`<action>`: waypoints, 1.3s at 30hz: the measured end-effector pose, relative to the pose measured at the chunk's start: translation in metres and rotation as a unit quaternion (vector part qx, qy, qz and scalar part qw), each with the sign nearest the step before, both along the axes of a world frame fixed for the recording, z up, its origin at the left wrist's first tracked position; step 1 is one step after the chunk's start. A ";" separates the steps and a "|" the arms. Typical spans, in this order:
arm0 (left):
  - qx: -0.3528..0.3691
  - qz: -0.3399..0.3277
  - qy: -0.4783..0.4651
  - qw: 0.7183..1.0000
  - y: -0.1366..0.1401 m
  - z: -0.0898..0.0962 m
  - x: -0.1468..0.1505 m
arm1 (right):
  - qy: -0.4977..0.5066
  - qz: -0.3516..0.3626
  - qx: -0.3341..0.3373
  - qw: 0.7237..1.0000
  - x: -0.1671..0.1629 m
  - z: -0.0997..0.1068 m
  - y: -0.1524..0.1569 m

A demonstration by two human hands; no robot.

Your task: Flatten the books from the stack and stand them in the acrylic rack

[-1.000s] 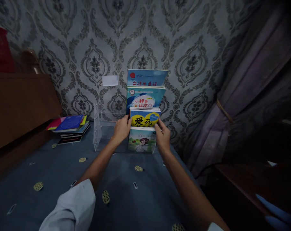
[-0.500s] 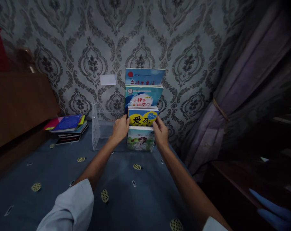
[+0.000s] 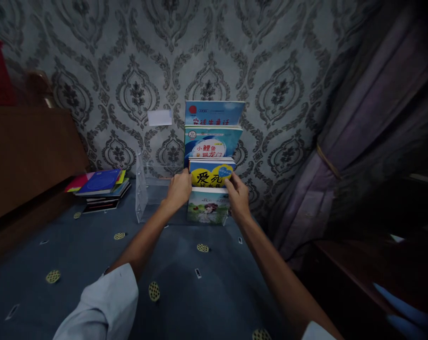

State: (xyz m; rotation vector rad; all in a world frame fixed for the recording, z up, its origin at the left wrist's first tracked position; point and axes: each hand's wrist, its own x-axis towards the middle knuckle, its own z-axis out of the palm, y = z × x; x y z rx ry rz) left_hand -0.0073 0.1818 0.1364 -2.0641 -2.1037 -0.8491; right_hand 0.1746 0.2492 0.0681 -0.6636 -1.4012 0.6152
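A clear acrylic tiered book rack (image 3: 140, 198) stands against the wall, with books upright in its right half. My left hand (image 3: 179, 188) is closed at the left edge of the yellow and blue book (image 3: 203, 177), while my right hand (image 3: 238, 193) grips that book's right edge, thumb on its cover. Just in front, one tier lower, is a green book (image 3: 207, 208) with a drawn figure. Behind rise a teal book (image 3: 214, 141) and, highest at the back, a blue book (image 3: 214, 111). My fingertips behind the yellow and blue book are hidden.
A pile of books (image 3: 100, 184) lies left of the rack beside a brown wooden cabinet (image 3: 29, 156). A tied purple curtain (image 3: 316, 198) hangs at right. The dark blue cloth (image 3: 178, 283) under the rack has a seed-pod pattern. A white label (image 3: 159, 117) shows against the wallpaper.
The view has shifted very slightly. Both hands stay at the sides of the yellow and blue book, and the books keep their places in the rack.
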 end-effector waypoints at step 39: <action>0.132 -0.151 -0.127 0.971 -0.052 -0.096 -0.054 | -0.029 -0.163 -0.080 0.983 0.029 -0.061 -0.046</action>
